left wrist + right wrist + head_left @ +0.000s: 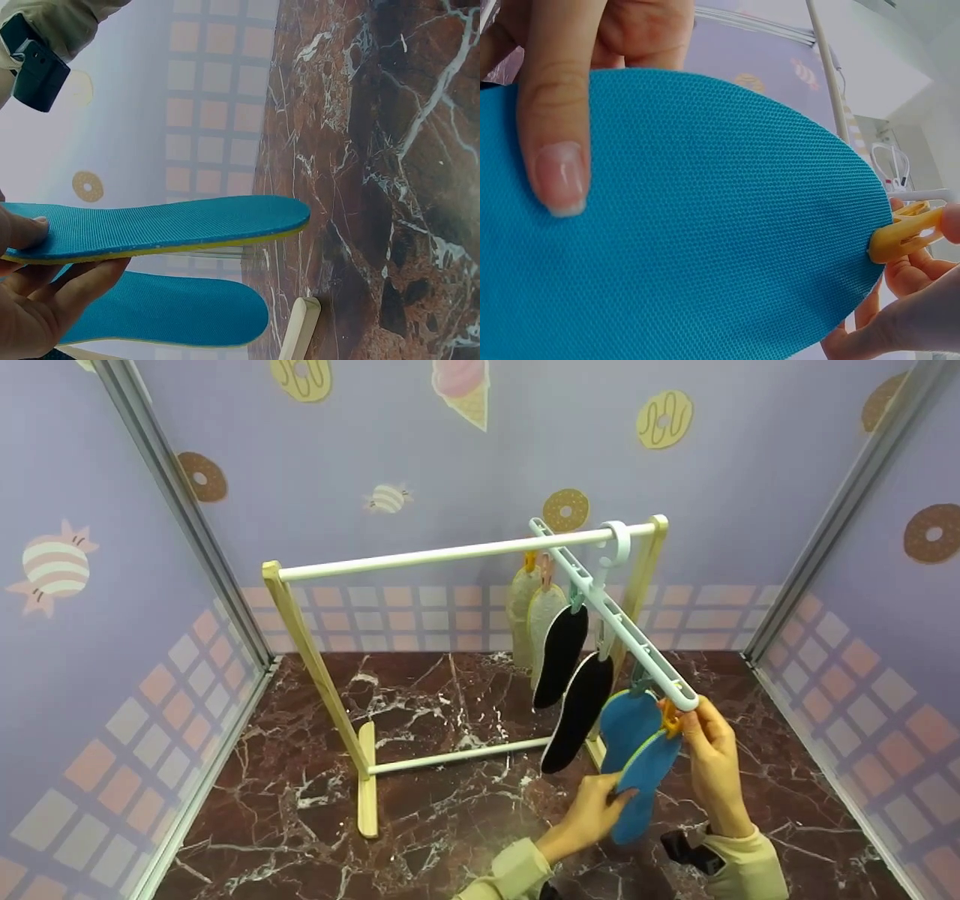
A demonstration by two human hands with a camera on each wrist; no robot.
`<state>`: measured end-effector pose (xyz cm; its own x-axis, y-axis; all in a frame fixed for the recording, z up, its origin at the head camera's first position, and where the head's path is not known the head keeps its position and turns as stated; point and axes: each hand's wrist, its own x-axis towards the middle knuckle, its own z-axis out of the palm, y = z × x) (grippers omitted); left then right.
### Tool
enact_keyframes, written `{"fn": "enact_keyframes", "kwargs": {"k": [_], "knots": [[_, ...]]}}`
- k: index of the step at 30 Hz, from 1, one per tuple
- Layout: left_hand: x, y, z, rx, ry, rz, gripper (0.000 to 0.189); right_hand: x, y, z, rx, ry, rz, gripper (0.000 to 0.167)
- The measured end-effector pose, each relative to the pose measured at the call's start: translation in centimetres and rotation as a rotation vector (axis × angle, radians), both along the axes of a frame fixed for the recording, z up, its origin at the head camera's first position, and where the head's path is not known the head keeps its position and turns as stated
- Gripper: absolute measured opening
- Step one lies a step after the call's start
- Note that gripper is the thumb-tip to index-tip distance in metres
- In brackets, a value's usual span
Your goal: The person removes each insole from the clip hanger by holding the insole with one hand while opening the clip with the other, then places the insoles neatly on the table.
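Note:
My left hand (589,814) pinches a blue insole (651,761) with a yellow edge, thumb on its face and fingers behind, as the left wrist view also shows. At the front end of the white clip hanger (634,637), my right hand (718,761) pinches an orange clothespin (671,721). In the right wrist view this clothespin's jaws sit on the tip of the insole. Just behind hangs a second blue insole (180,309) from a green clip (640,679). Two black insoles (581,712) and two pale ones (545,607) hang farther back.
The hanger's hook (619,544) is over the top bar (442,555) of a wooden rack, whose left foot (367,802) stands on a dark marbled table (442,840). Patterned walls (450,457) enclose the table at the back and sides.

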<state>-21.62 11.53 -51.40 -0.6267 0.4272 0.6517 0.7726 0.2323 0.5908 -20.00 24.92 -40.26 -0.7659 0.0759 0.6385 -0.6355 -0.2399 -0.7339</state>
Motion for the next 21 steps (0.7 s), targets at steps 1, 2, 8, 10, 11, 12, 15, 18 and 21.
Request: {"fn": "enact_keyframes", "kwargs": {"k": [1,2,8,10,11,12,15,18,21], "knots": [[0.03,0.00,0.02,0.000,0.003,-0.001,0.014,-0.01,-0.01,0.00,-0.002,-0.001,0.000,0.018],[0.06,0.00,0.03,-0.001,0.007,0.000,0.014,-0.02,-0.01,0.01,-0.004,-0.001,0.001,0.018],[0.24,-0.05,0.02,0.007,-0.034,-0.019,0.016,-0.06,-0.09,-0.01,-0.023,0.010,0.015,0.021],[0.25,-0.09,0.03,0.010,-0.050,-0.029,0.016,-0.08,-0.13,-0.01,-0.029,0.014,0.017,0.022],[0.26,-0.11,0.03,0.012,-0.053,-0.031,0.017,-0.09,-0.15,0.00,-0.033,0.016,0.018,0.022],[0.28,-0.13,0.05,0.013,-0.057,-0.033,0.017,-0.11,-0.17,0.01,-0.035,0.018,0.020,0.023],[0.32,-0.20,0.05,0.018,-0.071,-0.040,0.017,-0.15,-0.24,0.01,-0.043,0.024,0.025,0.023],[0.37,-0.26,0.02,0.018,-0.079,-0.042,0.018,-0.15,-0.30,0.01,-0.052,0.019,0.022,0.023],[0.40,-0.28,-0.01,0.012,-0.087,-0.044,0.019,-0.10,-0.37,0.06,-0.036,-0.012,-0.022,0.022]]}}
